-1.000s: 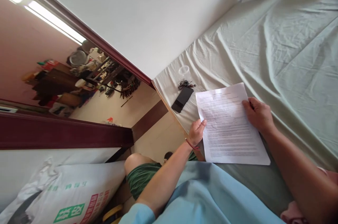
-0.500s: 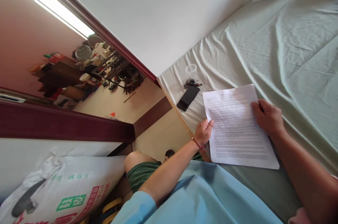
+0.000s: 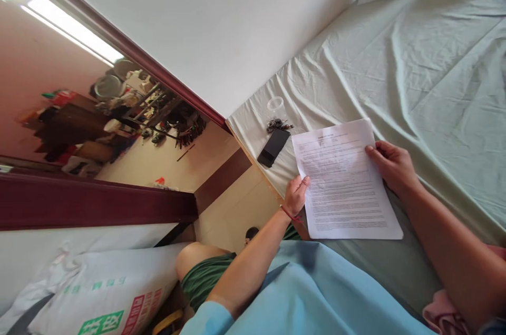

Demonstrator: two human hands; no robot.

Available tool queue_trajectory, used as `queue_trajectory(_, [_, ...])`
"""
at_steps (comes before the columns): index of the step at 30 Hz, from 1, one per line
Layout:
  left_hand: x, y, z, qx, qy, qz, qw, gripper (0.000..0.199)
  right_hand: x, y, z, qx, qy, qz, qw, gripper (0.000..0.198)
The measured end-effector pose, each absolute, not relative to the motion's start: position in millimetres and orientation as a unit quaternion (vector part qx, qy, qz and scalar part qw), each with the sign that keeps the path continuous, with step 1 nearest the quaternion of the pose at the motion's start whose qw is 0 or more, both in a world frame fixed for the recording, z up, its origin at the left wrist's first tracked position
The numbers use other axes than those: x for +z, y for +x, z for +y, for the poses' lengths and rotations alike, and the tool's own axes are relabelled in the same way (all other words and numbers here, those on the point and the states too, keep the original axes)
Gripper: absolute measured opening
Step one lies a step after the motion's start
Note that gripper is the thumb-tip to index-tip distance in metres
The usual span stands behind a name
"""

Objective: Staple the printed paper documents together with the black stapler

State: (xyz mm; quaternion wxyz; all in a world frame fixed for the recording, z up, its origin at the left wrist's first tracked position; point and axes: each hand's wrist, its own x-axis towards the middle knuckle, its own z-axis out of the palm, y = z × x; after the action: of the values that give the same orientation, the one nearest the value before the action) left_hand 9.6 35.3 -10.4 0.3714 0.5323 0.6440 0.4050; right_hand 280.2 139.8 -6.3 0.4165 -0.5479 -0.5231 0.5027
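A printed sheet of paper (image 3: 343,182), perhaps with more sheets beneath it, is held up between both hands above the pale green bed sheet (image 3: 419,61). My left hand (image 3: 296,195), with a red cord at the wrist, pinches its left edge with the thumb on top. At the upper right edge, my right hand (image 3: 393,165) grips with thumb over the front; its other fingers are partly hidden behind. Beyond the left hand lie a dark phone (image 3: 273,148), a tangle of thin cable (image 3: 278,125) and a clear round ring-shaped thing (image 3: 275,103).
A white wall (image 3: 190,19) borders the sheet-covered surface, whose wooden edge (image 3: 256,166) drops to a tiled floor. Through a doorway stand cluttered shelves (image 3: 146,108). A big white printed sack (image 3: 103,282) leans at lower left. Pink cloth (image 3: 446,311) lies at lower right.
The whole view has shifted slightly, so the paper, both hands and the phone appear a little further left. Both hands keep their hold on the paper.
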Motion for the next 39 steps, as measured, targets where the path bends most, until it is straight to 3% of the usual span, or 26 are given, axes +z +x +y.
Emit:
queue_trajectory(3, [-13,7,36,0.411,0.524,0.643,0.378,0.06,-2,282,139,0.606,-0.486,-0.433,0.457,0.039])
queue_trajectory(7, [-15,8,37,0.439,0.484,0.64,0.404,0.059,6,283,139,0.646,-0.464,-0.431,0.425,0.051])
queue_trajectory(12, [3,16,27,0.52,0.366,0.528,0.564,0.047,8,283,138,0.667,-0.459,-0.411,0.418,0.05])
queue_trajectory(16, [16,15,16,0.531,0.28,0.483,0.637,0.052,8,279,133,0.661,-0.456,-0.431,0.412,0.048])
queue_trajectory(21, [-1,5,10,0.513,0.313,0.573,0.557,0.051,3,275,135,0.656,-0.449,-0.479,0.373,0.051])
queue_trajectory(26, [-17,-1,8,0.506,0.335,0.631,0.484,0.058,-13,279,144,0.556,-0.479,-0.556,0.39,0.048])
queue_trajectory(39, [-17,-1,3,0.54,0.326,0.621,0.465,0.061,-3,279,139,0.558,-0.514,-0.524,0.387,0.037])
